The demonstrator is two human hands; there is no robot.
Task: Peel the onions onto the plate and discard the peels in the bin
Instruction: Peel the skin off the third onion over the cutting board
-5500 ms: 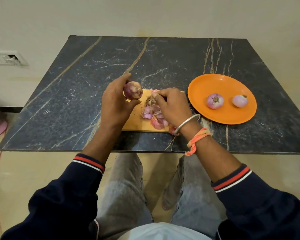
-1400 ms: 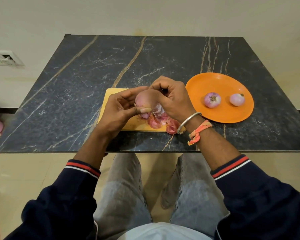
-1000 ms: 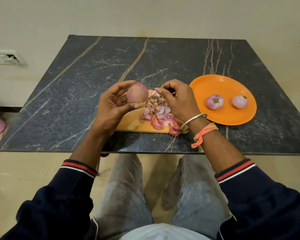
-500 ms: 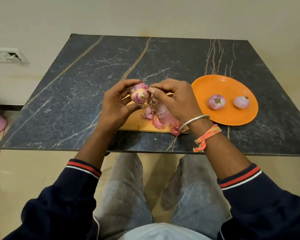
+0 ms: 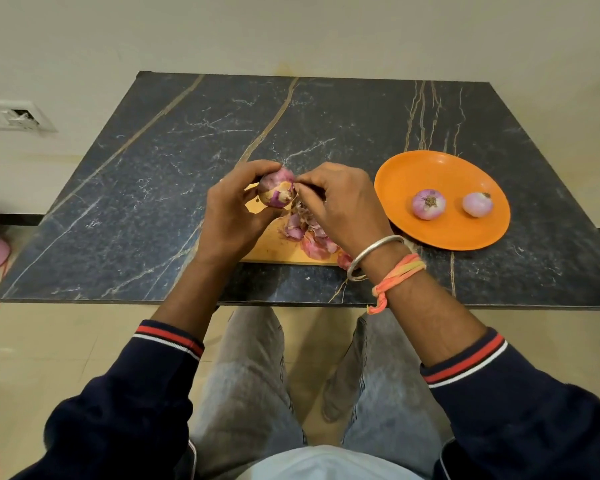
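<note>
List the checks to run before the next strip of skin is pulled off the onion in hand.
1. Left hand grips the onion: ok.
2. Right hand pinches its skin: ok.
3. Peels pile on the cutting board below: ok.
4. Orange plate has bare room beside two peeled onions: ok.
5. Bin within reach: cannot tell, none in view.

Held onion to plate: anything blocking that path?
Only the right hand, pinching at the onion held in the left hand, sits between it and the plate. Nothing else visible does. Two other onions sit mid-plate; its left part is bare.
</note>
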